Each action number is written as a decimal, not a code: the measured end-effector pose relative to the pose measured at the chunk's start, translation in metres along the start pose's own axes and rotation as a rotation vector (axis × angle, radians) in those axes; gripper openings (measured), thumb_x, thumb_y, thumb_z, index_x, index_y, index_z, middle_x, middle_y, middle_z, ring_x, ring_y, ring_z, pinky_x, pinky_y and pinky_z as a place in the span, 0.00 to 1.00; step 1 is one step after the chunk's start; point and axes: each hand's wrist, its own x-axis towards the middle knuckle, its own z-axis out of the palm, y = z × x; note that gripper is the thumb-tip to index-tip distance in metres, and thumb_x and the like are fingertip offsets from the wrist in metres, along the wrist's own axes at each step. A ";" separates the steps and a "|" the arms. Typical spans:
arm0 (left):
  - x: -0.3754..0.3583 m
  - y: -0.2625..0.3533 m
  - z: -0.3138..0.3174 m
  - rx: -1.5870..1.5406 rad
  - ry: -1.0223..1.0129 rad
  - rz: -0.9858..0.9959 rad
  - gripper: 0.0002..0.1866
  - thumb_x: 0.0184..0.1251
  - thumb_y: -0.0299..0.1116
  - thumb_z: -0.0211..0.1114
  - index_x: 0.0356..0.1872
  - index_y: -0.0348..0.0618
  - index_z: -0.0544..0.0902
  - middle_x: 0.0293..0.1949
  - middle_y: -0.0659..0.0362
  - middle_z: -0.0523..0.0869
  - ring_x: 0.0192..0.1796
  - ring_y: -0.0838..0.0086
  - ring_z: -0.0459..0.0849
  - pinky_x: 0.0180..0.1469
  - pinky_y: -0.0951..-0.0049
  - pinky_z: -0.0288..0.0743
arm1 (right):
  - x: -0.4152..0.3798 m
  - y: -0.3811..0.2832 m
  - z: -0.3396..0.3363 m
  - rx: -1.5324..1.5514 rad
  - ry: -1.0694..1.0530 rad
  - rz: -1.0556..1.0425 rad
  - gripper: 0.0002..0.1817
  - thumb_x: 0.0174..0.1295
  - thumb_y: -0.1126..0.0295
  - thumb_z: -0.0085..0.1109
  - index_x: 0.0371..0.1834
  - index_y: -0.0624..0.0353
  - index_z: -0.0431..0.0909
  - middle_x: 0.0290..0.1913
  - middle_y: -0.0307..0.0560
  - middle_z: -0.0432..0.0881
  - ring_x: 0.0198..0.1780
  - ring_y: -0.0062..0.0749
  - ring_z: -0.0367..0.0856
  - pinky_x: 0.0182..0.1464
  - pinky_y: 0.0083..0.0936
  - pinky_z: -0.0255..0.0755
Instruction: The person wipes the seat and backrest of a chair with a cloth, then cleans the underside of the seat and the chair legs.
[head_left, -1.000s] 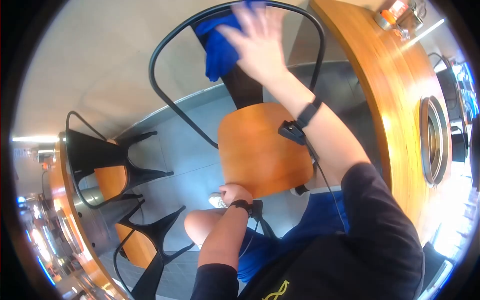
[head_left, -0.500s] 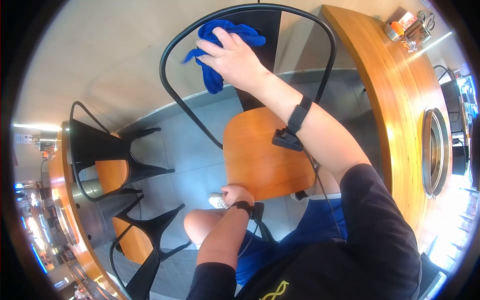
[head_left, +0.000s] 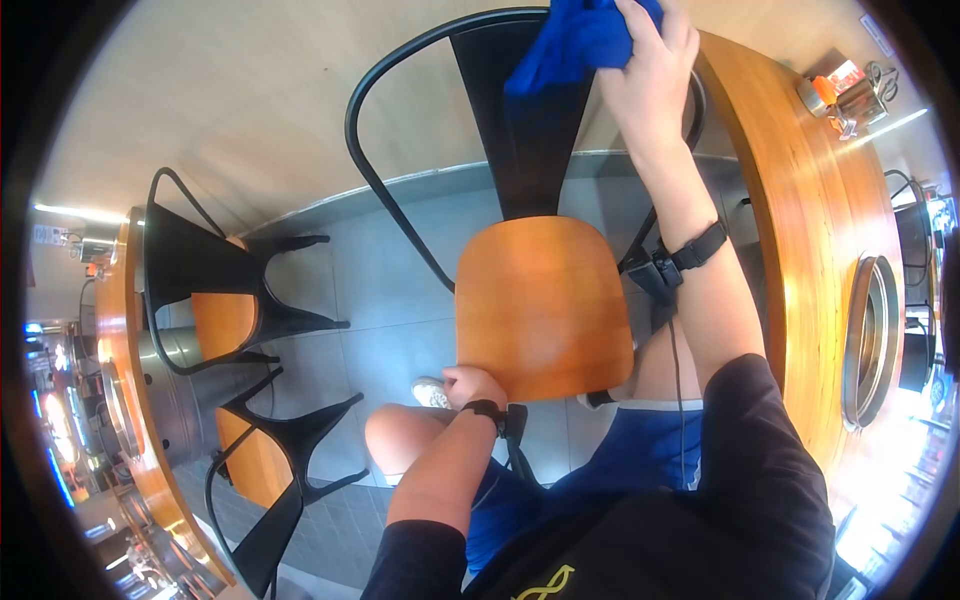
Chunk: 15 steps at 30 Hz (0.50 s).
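A chair with a wooden seat (head_left: pixel 540 300) and a black metal back (head_left: pixel 520 150) stands in front of me. My right hand (head_left: pixel 650 80) is at the top right of the chair's back, its fingers gripping a blue cloth (head_left: pixel 575 50) that hangs over the upper part of the back panel. The top of the cloth is cut off by the frame's edge. My left hand (head_left: pixel 475 388) is closed at the front left corner of the seat, fingers curled at its edge; the fingertips are hidden.
On the right runs a wooden table (head_left: pixel 800 230) with a round metal-rimmed inset (head_left: pixel 872 340) and a metal holder (head_left: pixel 862 105). Two more black chairs (head_left: pixel 200 265) with wooden seats stand at the left, beside another wooden table (head_left: pixel 125 330). A pale wall (head_left: pixel 260 130) lies behind.
My right hand has moved right with the blue cloth, from the left part of the chair's back to its upper right. My left hand stays at the seat corner. The view has shifted slightly.
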 end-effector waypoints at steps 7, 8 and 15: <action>-0.015 0.012 -0.005 -0.172 -0.018 -0.067 0.30 0.82 0.57 0.54 0.53 0.44 0.95 0.50 0.50 0.97 0.50 0.50 0.93 0.56 0.58 0.86 | -0.106 0.002 0.065 -0.134 -0.108 -0.055 0.38 0.49 0.73 0.78 0.69 0.36 0.88 0.72 0.38 0.79 0.80 0.60 0.67 0.74 0.54 0.61; -0.011 0.009 -0.003 -0.135 -0.010 -0.057 0.29 0.82 0.57 0.54 0.53 0.44 0.95 0.50 0.50 0.97 0.50 0.50 0.93 0.56 0.58 0.86 | -0.122 -0.001 0.068 -0.083 -0.111 -0.033 0.36 0.50 0.72 0.78 0.68 0.36 0.88 0.72 0.39 0.78 0.80 0.61 0.67 0.74 0.54 0.60; -0.006 0.004 0.001 -0.091 0.094 0.030 0.30 0.82 0.58 0.55 0.52 0.44 0.96 0.51 0.48 0.97 0.53 0.48 0.93 0.57 0.55 0.87 | -0.272 -0.005 0.065 -0.011 -0.598 0.066 0.38 0.48 0.74 0.83 0.69 0.44 0.87 0.72 0.47 0.77 0.80 0.61 0.67 0.77 0.54 0.67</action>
